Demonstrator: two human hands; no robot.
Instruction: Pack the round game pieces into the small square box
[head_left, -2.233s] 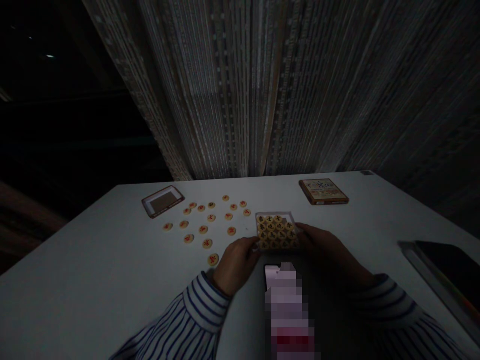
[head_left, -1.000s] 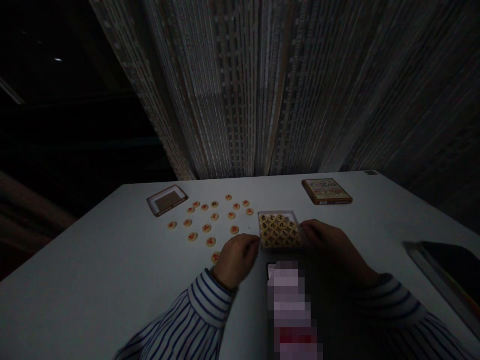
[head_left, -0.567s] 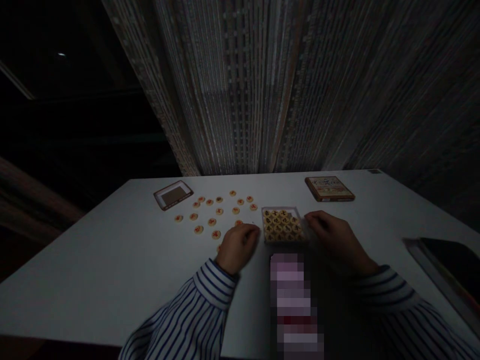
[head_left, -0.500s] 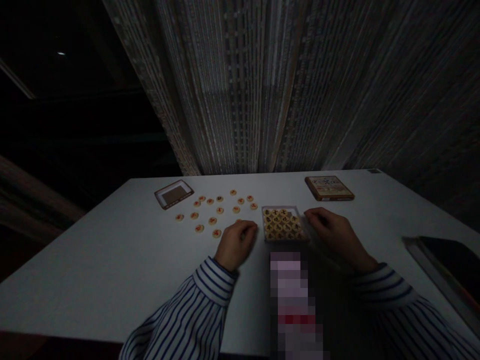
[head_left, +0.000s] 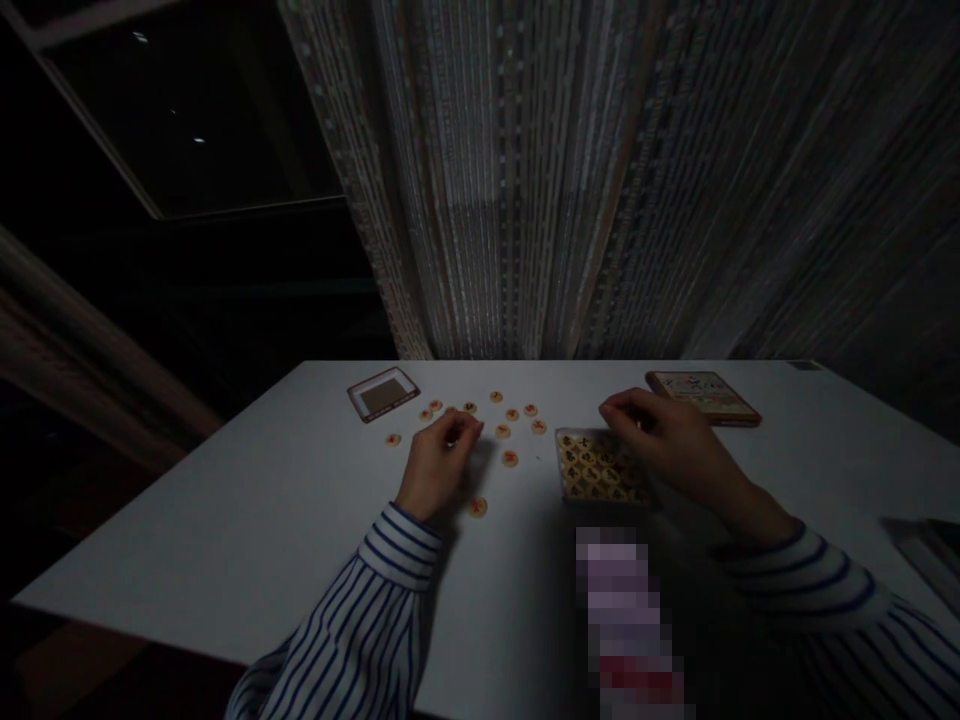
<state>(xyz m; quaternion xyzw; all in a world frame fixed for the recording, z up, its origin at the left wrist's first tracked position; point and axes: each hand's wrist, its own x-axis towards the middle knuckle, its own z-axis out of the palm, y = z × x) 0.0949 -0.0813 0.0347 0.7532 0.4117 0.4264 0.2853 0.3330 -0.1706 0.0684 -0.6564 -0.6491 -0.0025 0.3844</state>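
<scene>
A small clear tray [head_left: 592, 470] packed with round wooden chess pieces marked in black lies on the white table [head_left: 225, 520]. My right hand [head_left: 664, 440] hovers over the tray's far edge with its fingers curled in a pinch; what it holds is too dark to make out. Several loose pieces with red marks [head_left: 510, 458] are scattered left of the tray. My left hand [head_left: 439, 458] rests among them, its fingertips pressed together over one. One piece [head_left: 478, 507] lies just beside that wrist. Both sleeves are striped.
An open brown-rimmed box half [head_left: 382, 394] lies at the far left of the pieces. A printed box lid [head_left: 703, 393] sits far right. A dark flat object [head_left: 930, 545] lies at the right edge. A beaded curtain [head_left: 562, 180] hangs behind the table.
My left hand left the tray's side and moved out to the left among the loose red pieces. My right hand rose from the tray's right side to its far edge. The view shifted left.
</scene>
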